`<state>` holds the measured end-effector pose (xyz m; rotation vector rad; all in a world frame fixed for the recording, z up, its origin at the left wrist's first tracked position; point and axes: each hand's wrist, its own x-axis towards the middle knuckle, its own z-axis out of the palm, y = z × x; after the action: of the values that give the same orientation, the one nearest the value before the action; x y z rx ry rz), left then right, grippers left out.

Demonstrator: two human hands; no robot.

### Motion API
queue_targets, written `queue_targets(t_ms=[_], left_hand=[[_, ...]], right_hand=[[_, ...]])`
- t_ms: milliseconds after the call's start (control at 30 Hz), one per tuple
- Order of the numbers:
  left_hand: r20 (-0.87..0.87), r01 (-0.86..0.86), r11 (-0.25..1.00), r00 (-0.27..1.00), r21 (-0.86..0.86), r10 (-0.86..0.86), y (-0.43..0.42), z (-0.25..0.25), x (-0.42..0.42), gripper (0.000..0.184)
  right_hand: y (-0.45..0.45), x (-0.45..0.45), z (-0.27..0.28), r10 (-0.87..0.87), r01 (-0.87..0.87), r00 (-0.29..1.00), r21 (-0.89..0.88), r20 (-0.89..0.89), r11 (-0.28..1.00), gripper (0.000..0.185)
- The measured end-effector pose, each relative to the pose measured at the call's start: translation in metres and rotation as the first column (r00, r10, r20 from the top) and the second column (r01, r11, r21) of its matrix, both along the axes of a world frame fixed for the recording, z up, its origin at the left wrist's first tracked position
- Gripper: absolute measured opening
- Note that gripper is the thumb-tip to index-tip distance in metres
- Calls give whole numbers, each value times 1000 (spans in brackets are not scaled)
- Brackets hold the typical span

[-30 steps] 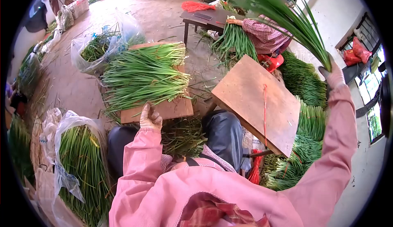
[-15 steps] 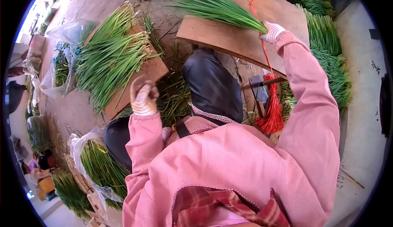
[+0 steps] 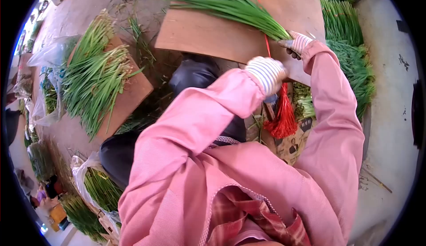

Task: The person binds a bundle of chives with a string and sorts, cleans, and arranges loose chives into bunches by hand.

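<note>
My right hand [image 3: 296,44], in a striped cuff, is closed round the base end of a bunch of green stalks [image 3: 248,11]. The bunch lies across a tilted wooden board [image 3: 199,31], its leafy tips toward the upper left. A red strand [image 3: 267,44] runs over the board beneath the stalks and leads to a red tassel-like bundle [image 3: 283,119] hanging below the board's edge. Close to that strand, at the near edge, is my left hand [image 3: 269,74]; its fingers are blurred and mostly hidden behind the cuff.
Loose stalks [image 3: 95,75] lie on a second wooden board [image 3: 131,97] at the left. Beside it is a plastic bag [image 3: 49,86]; another bag of greens [image 3: 100,188] stands lower down. Tied bunches [image 3: 353,62] are stacked along the right wall. Printed cardboard [image 3: 297,144] lies below.
My right hand has come down from the raised position, laying the bunch on the board. My left hand has left the loose stalks and crossed rightward to the board's near edge. The view has tilted downward.
</note>
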<state>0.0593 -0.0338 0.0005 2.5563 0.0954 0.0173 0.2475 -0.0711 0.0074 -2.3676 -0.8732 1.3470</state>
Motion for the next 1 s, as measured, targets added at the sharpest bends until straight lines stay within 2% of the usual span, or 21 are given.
queue_targets(t_ms=[33, 133, 167, 200, 233, 300, 367, 533, 567, 633, 667, 733, 800, 867, 900, 933, 1000], left_hand=[[-45, -63, 997, 997, -52, 61, 4, -7, 1, 21], [104, -360, 932, 926, -46, 363, 37, -24, -9, 22], [75, -444, 892, 890, -87, 450, 56, -35, -5, 24], [94, -512, 858, 853, -37, 513, 72, -39, -5, 31], [-32, -546, 837, 837, 12, 546, 88, -37, -1, 40], [-66, -550, 805, 815, 221, 575, 102, -38, 7, 43], [-105, -495, 841, 845, 217, 524, 106, -40, 15, 40], [-252, -406, 875, 846, 264, 469, 104, -43, 36, 28], [-249, -411, 874, 846, 259, 472, 106, -43, 35, 28], [-97, -443, 847, 867, 293, 488, 113, -40, 23, 25], [-19, -485, 832, 861, 270, 509, 122, -37, 12, 23], [-30, -449, 854, 881, 264, 472, 144, -24, -17, 21], [103, -527, 806, 848, 268, 520, 158, -17, -56, 23], [139, -540, 803, 842, 253, 522, 163, -3, -104, 21], [184, -570, 820, 811, 41, 555, 161, 3, -132, 19], [107, -614, 789, 784, -18, 612, 153, 19, -157, 17], [175, -601, 798, 782, -43, 598, 133, 30, -209, 15]], right_hand=[[-7, 5, -7, -12, 12, 1000, -20, -10, 1000, 48], [-15, 18, -28, -20, 34, 994, 136, -105, 990, 47], [-15, 19, -30, -27, 43, 993, 139, -114, 989, 47], [-15, 19, -29, -38, 62, 987, 155, -156, 986, 47], [-13, 20, -27, -46, 80, 980, 169, -194, 982, 47], [-9, 22, -17, -59, 90, 975, 138, -213, 986, 45], [-9, 26, -8, -81, 98, 965, 60, -249, 993, 41], [-8, 34, 3, -146, 184, 916, 66, -375, 981, 43], [-8, 34, 4, -143, 179, 918, 64, -369, 982, 43], [-8, 33, 5, -171, 203, 917, 52, -361, 978, 44], [-9, 34, 2, -171, 205, 914, 53, -367, 977, 44], [-8, 37, -1, -150, 187, 913, 63, -380, 980, 45], [-9, 33, 0, -141, 177, 925, 74, -353, 981, 45], [-10, 31, 2, -133, 169, 936, 84, -326, 982, 45], [-10, 32, 2, -132, 166, 943, 86, -306, 982, 45], [-10, 33, 2, -132, 162, 949, 87, -286, 983, 45], [-7, 34, 8, -93, 126, 958, 107, -271, 986, 45]])
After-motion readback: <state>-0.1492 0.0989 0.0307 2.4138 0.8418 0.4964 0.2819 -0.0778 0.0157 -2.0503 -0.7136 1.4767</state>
